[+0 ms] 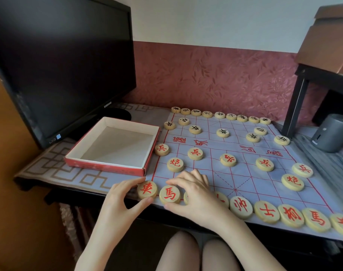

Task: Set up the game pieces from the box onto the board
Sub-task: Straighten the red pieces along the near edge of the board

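Note:
A pale cloth board (245, 173) with red grid lines lies on the table. Round wooden pieces stand on it: black-lettered ones along the far rows (219, 115), red-lettered ones in the near rows (241, 207). My left hand (121, 198) pinches the red chariot piece (147, 189) at the board's near left corner between thumb and fingers. My right hand (190, 190) grips the red horse piece (169, 194) beside it and hides the pieces to its right. The red-sided cardboard box (112, 145) left of the board is empty.
A black monitor (59, 61) stands at the back left behind the box. A grey cylinder (332, 132) and a dark shelf leg (294, 106) sit at the right. The near row of pieces lies at the table's front edge. My knees show below.

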`<state>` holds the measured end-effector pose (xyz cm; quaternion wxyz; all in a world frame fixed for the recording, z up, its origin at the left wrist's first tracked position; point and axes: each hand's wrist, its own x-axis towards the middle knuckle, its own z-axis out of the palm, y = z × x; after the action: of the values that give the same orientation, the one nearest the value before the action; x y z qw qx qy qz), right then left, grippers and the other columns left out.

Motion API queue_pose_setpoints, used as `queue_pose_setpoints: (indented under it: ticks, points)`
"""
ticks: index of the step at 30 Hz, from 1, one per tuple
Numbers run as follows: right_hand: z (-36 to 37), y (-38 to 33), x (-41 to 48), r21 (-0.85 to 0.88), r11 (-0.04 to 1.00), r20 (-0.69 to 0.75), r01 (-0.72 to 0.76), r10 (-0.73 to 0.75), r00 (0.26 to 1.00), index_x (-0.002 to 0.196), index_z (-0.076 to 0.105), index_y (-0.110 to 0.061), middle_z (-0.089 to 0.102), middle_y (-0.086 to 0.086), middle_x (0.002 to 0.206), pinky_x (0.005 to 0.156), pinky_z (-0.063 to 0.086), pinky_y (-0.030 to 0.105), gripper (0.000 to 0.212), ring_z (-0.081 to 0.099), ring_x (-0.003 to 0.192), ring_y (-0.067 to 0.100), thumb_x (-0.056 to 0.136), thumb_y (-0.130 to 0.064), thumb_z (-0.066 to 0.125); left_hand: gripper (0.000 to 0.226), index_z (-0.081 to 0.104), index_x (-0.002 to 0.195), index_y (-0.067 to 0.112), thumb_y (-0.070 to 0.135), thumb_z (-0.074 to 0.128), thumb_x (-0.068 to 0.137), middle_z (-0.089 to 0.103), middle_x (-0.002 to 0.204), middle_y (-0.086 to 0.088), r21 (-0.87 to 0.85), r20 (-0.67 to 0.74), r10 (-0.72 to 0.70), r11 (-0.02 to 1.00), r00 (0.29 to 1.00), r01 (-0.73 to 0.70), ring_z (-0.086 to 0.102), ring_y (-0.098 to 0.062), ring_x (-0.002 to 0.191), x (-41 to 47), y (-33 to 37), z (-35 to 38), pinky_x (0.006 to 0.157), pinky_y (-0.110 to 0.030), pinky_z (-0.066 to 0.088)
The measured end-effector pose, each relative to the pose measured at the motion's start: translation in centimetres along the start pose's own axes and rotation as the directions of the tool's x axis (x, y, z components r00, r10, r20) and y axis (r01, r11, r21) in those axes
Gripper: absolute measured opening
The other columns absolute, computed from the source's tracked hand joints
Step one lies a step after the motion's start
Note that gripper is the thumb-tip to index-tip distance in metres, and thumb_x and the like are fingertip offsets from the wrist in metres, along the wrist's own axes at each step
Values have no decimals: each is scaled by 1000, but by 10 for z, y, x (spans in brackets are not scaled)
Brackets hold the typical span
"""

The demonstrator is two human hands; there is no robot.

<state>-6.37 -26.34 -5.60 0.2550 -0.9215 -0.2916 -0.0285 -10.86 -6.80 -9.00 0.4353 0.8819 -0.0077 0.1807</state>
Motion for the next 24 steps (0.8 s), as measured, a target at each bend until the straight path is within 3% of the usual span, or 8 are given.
queue_pose_setpoints:
  ticks: [4, 9, 12, 18, 24]
  points:
    - [4, 1, 2, -105, 994, -39, 30, -34, 999, 120, 55, -30, 38, -22, 104, 82, 13, 17, 70, 14, 94, -5, 66, -71, 39, 48, 58, 114, 39, 35, 75, 69, 59, 105, 26, 13, -4, 7, 1000, 1000, -7, 50, 7, 104, 0, 0, 0, 78, -3, 38]
    - [2, 1, 2, -119, 993, -51, 15, -21, 998, 116, 56, -29, 49, -15, 111, 80, 13, 22, 60, 20, 96, 0, 71, -68, 54, 49, 59, 114, 38, 35, 75, 69, 59, 106, 24, 8, -10, 4, 1000, 1000, -4, 51, 6, 104, 0, -1, 1, 79, -7, 38]
    - [4, 1, 1, -119, 993, -59, 1, -8, 998, 117, 55, -30, 50, -15, 111, 79, 13, 21, 61, 19, 95, -2, 70, -69, 54, 49, 58, 114, 39, 37, 75, 68, 59, 105, 25, 10, -10, 13, 1000, 1000, -13, 49, 9, 104, 1, -1, 2, 79, -8, 39]
    - [1, 1, -1, -146, 989, -48, -5, -2, 999, 128, 47, -31, 48, -17, 116, 83, 15, 22, 82, 28, 104, 3, 62, -78, 39, 53, 58, 115, 38, 48, 69, 64, 60, 105, 24, 12, 2, 24, 1000, 1000, -24, 49, 9, 105, 1, -2, 0, 81, 2, 37]
    - [-1, 4, -3, -122, 992, -37, 3, -8, 999, 122, 51, -32, 46, -19, 108, 81, 16, 23, 66, 20, 94, -2, 68, -69, 39, 47, 56, 115, 42, 39, 72, 70, 58, 105, 27, -5, 15, -6, 1000, 1000, 6, 49, 11, 105, 1, -1, -3, 76, 1, 38]
